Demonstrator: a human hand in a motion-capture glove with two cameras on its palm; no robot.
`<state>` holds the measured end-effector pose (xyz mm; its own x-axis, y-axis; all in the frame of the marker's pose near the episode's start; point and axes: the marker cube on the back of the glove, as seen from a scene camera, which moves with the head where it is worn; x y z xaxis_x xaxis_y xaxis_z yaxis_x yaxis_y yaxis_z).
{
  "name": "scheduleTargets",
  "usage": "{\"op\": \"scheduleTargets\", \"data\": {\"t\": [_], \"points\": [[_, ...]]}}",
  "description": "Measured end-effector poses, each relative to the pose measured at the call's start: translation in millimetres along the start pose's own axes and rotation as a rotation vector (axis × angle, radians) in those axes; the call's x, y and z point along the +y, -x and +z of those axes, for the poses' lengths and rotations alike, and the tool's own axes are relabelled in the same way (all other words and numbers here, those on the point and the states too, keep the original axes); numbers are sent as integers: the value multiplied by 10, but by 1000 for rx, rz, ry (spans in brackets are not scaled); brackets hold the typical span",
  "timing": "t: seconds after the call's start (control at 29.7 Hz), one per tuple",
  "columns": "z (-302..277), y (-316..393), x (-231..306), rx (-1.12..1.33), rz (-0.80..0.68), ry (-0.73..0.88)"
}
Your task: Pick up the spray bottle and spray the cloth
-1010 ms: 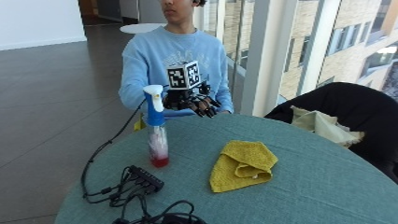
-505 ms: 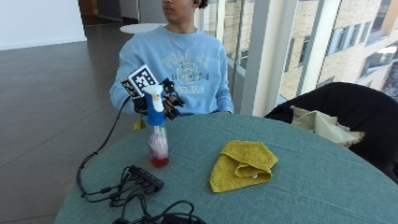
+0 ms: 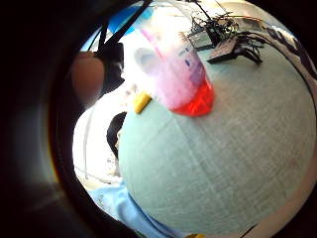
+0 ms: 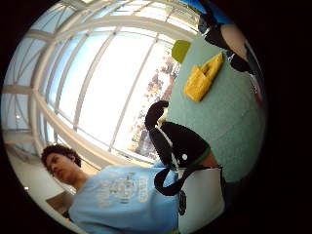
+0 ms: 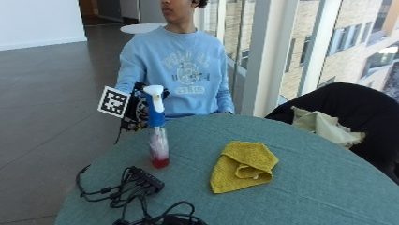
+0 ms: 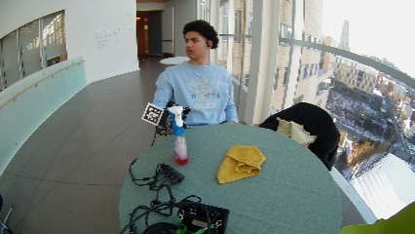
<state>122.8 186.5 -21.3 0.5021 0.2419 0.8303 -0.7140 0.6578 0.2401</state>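
You sit at a round table (image 5: 324, 187) covered in a grey-green cloth surface, which takes up most of the lower half of the outside view. Taking the table as a clock face with your seat at 12, a dark jacket (image 5: 349, 108) with a pale cloth bag (image 5: 324, 126) on it is draped over a chair just past the rim at about 3 o'clock.

Near the table's centre, a touch toward 1 o'clock, lies the yellow cloth (image 5: 243, 166), folded into a rough triangle with a lump at its wide end. It is well apart from the bottle. A black power strip (image 5: 144, 178) with tangled cables (image 5: 118, 194) lies at about 8 o'clock, near the rim.

The spray bottle (image 5: 157, 129) stands upright on the table at about 10 o'clock, between you and the power strip. It has a white trigger head, a blue neck and a clear body with red liquid pooled at its base. In the little-finger palm view the bottle's body fills much of the frame, so it is close to your palm.

Your right hand (image 5: 138, 112) is level with the bottle's blue neck, just behind it on your side, off the table edge. The bottle and the marker hide your fingers, so I cannot tell how far they are curled or whether they touch the bottle.
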Motion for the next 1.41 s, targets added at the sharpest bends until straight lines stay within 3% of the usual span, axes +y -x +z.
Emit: {"op": "scheduleTargets", "data": {"t": [0.24, 0.5, 0.67, 1.41], "points": [[-114, -43, -90, -63, 24, -142], [-252, -164, -7, -91, 19, -84], [-237, -206, -178, -89, 88, -218], [-7, -464, -602, -74, 177, -134]]}}
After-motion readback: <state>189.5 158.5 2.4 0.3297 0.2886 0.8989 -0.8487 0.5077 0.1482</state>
